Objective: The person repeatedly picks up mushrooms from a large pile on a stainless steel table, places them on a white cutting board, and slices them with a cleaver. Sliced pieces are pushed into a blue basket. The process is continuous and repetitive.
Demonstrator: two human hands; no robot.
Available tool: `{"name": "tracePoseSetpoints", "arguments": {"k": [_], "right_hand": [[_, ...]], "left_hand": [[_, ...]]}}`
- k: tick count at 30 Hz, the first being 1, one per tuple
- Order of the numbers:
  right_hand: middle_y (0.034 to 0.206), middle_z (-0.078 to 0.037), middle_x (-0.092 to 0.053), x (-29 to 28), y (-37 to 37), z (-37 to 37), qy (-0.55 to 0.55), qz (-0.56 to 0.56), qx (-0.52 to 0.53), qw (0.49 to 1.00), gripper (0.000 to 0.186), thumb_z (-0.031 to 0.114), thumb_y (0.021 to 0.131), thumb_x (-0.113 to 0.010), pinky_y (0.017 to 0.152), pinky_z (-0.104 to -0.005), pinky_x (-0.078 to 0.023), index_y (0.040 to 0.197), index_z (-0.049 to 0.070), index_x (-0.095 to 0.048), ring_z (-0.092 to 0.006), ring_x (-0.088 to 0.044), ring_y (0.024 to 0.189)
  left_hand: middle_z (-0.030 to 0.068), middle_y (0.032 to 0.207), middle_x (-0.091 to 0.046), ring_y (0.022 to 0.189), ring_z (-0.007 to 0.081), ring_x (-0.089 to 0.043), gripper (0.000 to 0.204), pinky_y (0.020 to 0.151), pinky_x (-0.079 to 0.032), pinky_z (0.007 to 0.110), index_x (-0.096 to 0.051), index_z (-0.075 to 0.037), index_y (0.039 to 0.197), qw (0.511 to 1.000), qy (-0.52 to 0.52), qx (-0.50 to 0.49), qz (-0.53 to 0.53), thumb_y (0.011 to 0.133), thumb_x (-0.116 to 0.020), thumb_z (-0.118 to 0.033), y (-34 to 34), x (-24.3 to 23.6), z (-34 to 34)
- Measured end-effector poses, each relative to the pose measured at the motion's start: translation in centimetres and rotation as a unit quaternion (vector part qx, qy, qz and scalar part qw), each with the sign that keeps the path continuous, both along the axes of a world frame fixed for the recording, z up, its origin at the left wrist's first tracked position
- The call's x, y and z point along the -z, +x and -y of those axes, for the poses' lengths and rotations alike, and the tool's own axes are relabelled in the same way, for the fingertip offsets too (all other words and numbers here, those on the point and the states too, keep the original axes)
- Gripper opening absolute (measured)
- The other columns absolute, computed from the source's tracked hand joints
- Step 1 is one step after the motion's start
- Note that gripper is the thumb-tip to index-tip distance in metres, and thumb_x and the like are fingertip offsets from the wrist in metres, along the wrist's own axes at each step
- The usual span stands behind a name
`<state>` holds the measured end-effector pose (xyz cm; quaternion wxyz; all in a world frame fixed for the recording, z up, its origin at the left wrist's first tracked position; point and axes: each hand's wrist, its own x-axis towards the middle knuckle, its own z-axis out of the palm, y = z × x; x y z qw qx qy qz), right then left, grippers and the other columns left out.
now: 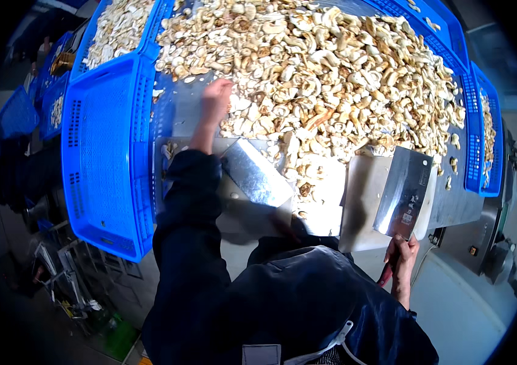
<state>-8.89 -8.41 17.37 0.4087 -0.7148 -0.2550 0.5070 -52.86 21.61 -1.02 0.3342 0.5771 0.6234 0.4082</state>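
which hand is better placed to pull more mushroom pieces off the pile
Left. The left hand is stretched out with its fingers at the edge of the mushroom pile, while the right hand is back near the body, gripping the cleaver.

Left hand (216, 100): stretched forward, fingers resting at the edge of the heap of pale mushroom pieces (325, 73) on the steel table (179, 115). Right hand (402, 255): gripped the handle of a broad cleaver (403, 191), blade upright. An empty blue crate (106, 158) stood just left.
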Motion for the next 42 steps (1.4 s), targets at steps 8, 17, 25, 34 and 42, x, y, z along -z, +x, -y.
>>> {"name": "tracePoseSetpoints", "arguments": {"k": [8,17,25,34,42], "right_hand": [[0.053,-0.004,-0.045,1.3,0.5,0.3,0.002,-0.042,0.027,0.999,0.016,0.014,0.087,-0.052,0.036,-0.0239,-0.038,0.092,-0.001,-0.055,-0.0127,-0.043,0.037],[0.054,-0.005,-0.046,1.1,1.2,1.1,-0.008,-0.049,0.041,0.998,0.012,0.012,0.088,-0.053,0.036,-0.0247,-0.039,0.088,0.0,-0.054,-0.0137,-0.043,0.036],[0.054,-0.005,-0.048,0.8,1.1,1.5,0.008,-0.049,0.059,0.997,0.013,0.013,0.088,-0.054,0.036,-0.025,-0.039,0.084,0.001,-0.053,-0.0136,-0.044,0.037],[0.055,-0.005,-0.047,1.8,1.1,2.5,0.005,-0.06,0.068,0.996,0.012,0.012,0.089,-0.053,0.036,-0.0251,-0.04,0.084,0.001,-0.052,-0.0135,-0.045,0.037],[0.055,-0.006,-0.048,1.6,1.1,2.8,0.017,-0.066,0.067,0.995,0.01,0.01,0.087,-0.052,0.035,-0.0251,-0.04,0.084,0.0,-0.051,-0.0135,-0.045,0.037]], "left_hand": [[0.0145,0.101,-0.06,0.076,0.0173,-0.059,0.022,0.054,-0.046,0.021,-0.055,-0.003,0.108,0.746,-0.169,-0.043,0.642,0.097,-0.051,-0.022,1.8,-4.3,0.9],[0.009,0.096,-0.071,0.082,0.0183,-0.068,0.025,0.071,-0.053,0.028,-0.072,-0.007,0.098,0.981,-0.003,0.188,0.043,0.086,-0.068,-0.029,9.4,-4.8,0.6],[0.0102,0.092,-0.07,0.074,0.0158,-0.068,0.027,0.062,-0.055,0.029,-0.067,-0.006,0.107,0.977,0.062,0.183,-0.089,0.086,-0.069,-0.023,13.7,-4.8,2.3],[0.0037,0.088,-0.065,0.061,0.0035,-0.047,0.03,0.049,-0.032,0.018,-0.054,-0.004,0.124,0.873,-0.205,0.147,0.418,0.096,-0.048,-0.014,12.3,-7.4,3.7],[0.001,0.079,-0.061,0.062,0.0039,-0.043,0.034,0.058,-0.034,0.019,-0.056,0.001,0.123,0.855,-0.193,0.174,0.448,0.089,-0.055,-0.001,15.0,-8.6,5.3]]}}
